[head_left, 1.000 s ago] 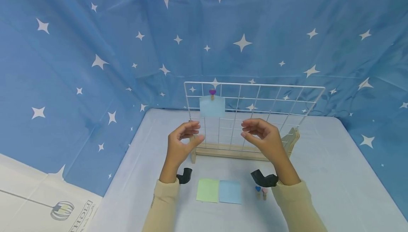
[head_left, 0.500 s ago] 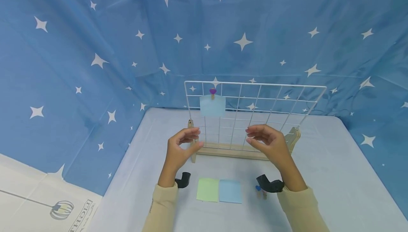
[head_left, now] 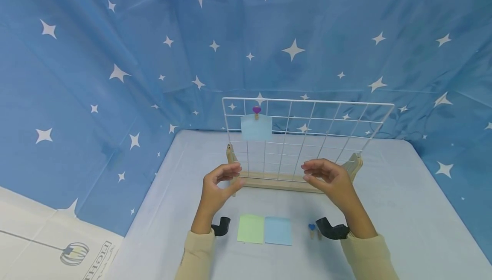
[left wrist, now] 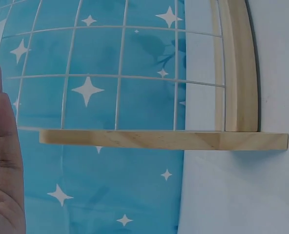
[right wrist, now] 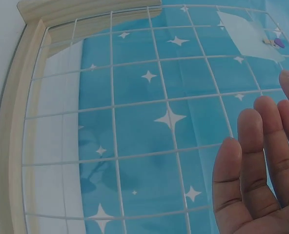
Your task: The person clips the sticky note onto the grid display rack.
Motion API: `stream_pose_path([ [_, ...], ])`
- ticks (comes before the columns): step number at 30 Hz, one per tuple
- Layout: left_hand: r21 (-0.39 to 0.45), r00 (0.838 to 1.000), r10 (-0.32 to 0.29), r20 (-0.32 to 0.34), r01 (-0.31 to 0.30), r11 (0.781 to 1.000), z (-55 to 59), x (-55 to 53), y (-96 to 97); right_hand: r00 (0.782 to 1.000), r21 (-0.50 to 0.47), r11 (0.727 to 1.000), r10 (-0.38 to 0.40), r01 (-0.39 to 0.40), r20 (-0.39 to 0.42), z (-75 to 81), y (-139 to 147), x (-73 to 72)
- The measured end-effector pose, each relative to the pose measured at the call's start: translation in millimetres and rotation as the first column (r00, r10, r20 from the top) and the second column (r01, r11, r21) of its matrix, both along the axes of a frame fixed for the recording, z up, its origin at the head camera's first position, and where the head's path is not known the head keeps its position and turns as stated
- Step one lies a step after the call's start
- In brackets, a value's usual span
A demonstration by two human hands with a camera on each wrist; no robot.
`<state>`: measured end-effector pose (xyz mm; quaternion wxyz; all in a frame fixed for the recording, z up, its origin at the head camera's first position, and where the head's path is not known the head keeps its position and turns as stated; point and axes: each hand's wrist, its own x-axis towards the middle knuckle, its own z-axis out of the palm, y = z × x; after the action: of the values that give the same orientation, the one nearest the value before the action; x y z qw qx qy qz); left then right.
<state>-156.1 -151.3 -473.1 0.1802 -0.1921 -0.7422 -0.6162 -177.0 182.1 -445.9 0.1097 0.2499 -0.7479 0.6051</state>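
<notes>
Both hands hover in front of a white wire grid rack on a wooden base, holding nothing. My left hand is before the rack's left foot, fingers loosely bent and thumb apart from them. Toward the rack's right part is my right hand, posed the same way. A purple heart clothespin fixes a light blue paper to the grid's upper left. On the table lie a green paper and a blue paper side by side. A blue heart clothespin lies at their right.
Beside the blue clothespin is another clothespin, partly covered by the black wrist mount on the right arm. The white table reaches back to a blue star-patterned curtain.
Both hands have drawn back toward the body, lower in the head view. The right hand has also shifted rightward, and its wrist mount now overlaps one clothespin.
</notes>
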Motion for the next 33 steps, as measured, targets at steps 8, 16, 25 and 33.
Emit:
stream_pose_path([
  [8,-0.008,0.999,0.007,0.040,-0.006,1.000,-7.2,3.2,0.4,0.999,0.023,0.999,-0.023,0.023,0.024,-9.4,6.3,3.6],
  [16,-0.013,0.997,0.015,0.077,-0.014,1.000,-16.4,7.7,1.5,0.999,0.018,0.999,-0.034,0.034,0.043,-21.5,14.1,8.1],
  [25,-0.026,0.992,0.014,0.129,-0.010,1.000,-24.8,12.5,3.4,0.994,0.043,0.998,-0.051,0.047,0.099,-29.6,18.5,19.5],
  [33,-0.026,0.984,0.020,0.176,-0.016,1.000,-33.4,16.7,3.9,0.994,0.019,0.999,-0.036,0.034,0.100,-41.0,26.2,24.1],
])
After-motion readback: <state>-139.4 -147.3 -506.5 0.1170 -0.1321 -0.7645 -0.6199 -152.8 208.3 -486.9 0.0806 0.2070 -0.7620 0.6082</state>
